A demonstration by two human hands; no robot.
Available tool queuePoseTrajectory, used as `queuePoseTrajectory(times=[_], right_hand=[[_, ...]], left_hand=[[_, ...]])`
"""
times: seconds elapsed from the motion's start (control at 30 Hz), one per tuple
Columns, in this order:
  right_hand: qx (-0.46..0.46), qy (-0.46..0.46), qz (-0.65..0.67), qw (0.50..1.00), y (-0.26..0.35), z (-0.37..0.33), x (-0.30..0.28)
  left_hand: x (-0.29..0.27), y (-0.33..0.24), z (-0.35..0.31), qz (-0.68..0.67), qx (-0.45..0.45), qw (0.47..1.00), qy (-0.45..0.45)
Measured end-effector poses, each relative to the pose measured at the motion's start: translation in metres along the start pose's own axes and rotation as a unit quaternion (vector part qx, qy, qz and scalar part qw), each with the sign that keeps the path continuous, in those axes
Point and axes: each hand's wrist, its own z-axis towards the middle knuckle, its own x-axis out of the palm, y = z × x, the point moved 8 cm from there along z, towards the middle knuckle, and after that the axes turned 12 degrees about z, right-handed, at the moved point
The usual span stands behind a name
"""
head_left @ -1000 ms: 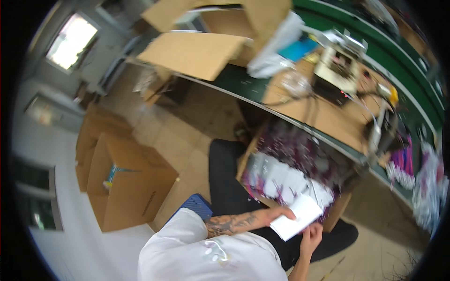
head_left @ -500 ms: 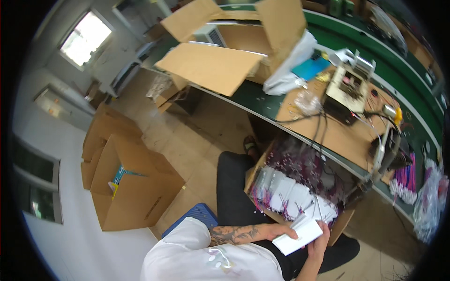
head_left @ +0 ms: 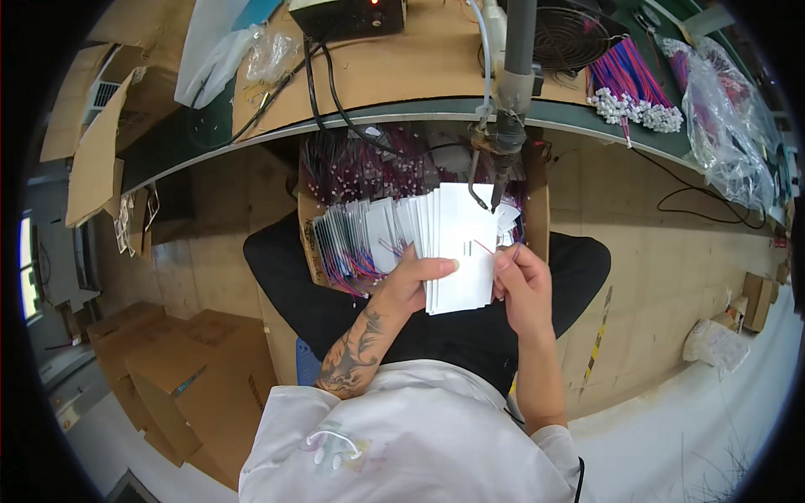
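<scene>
My left hand (head_left: 417, 277) is closed round the left side of a stack of thin white panels (head_left: 463, 226), its thumb lying on the top one. The panels stand slightly fanned. At the stack's right edge my right hand (head_left: 526, 283) pinches a thin red wire (head_left: 484, 246), whose end reaches over the top panel near small dark marks. Just above the panel hangs a pointed soldering tip (head_left: 495, 201) with a thin bent tube beside it. Behind the stack, a cardboard box (head_left: 308, 239) between my legs holds more white panels (head_left: 340, 239) with red and blue wires.
The bench edge (head_left: 251, 144) crosses ahead, bearing a black device (head_left: 348, 17), a round fan grille (head_left: 579, 38) and bundled wires with white connectors (head_left: 633, 88). A plastic bag (head_left: 729, 126) hangs at the right. Cardboard boxes (head_left: 197, 377) stand on the floor at left.
The view has swung to the right and faces the bench squarely. The panels have come up under the soldering tip, and my right hand has gone from gripping the stack to pinching a wire.
</scene>
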Motion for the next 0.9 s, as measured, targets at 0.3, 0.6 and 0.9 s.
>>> queuePoseTrajectory(times=[0.3,0.6,0.9], right_hand=[[-0.035,-0.03,-0.004,0.999,0.026,0.01,0.0],[-0.071,-0.022,0.011,0.997,0.045,0.016,0.007],[-0.11,-0.032,0.005,0.993,0.055,0.01,0.014]], left_hand=[[0.017,-0.015,0.02,0.023,0.001,0.999,-0.03],[0.027,-0.032,0.028,0.025,0.016,0.999,-0.016],[0.028,-0.035,0.025,0.048,0.023,0.998,-0.024]])
